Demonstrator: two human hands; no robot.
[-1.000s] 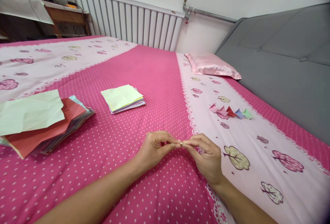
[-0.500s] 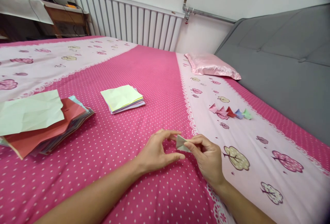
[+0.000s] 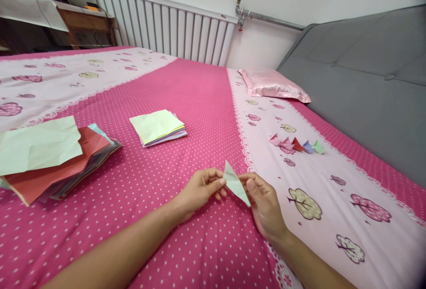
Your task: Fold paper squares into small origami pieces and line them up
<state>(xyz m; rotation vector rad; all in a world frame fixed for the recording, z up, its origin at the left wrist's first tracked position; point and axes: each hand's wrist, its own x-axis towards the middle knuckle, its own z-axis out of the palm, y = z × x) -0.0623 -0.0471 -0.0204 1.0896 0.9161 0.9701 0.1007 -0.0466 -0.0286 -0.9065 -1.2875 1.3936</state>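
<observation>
Both hands meet low over the pink dotted bedspread (image 3: 186, 103). Between them stands a small pale green folded paper triangle (image 3: 234, 182), its point up. My left hand (image 3: 199, 189) pinches the triangle's left edge with thumb and fingertips. My right hand (image 3: 264, 205) grips its right side, fingers curled behind the paper. A short way to the right, a row of several small folded paper pieces (image 3: 296, 145) in pink, red, blue and green lies on the pale border.
A stack of small square coloured papers (image 3: 158, 127) lies ahead on the left. A bigger pile of creased sheets (image 3: 49, 156) sits at the far left. A pink satin pillow (image 3: 271, 85) rests by the grey headboard (image 3: 359, 80). A white radiator (image 3: 159, 27) lines the wall.
The folded paper was pinched flat and nearly hidden between the fingertips; it has since been opened out and turned upright, showing a full triangle. Both hands shifted slightly.
</observation>
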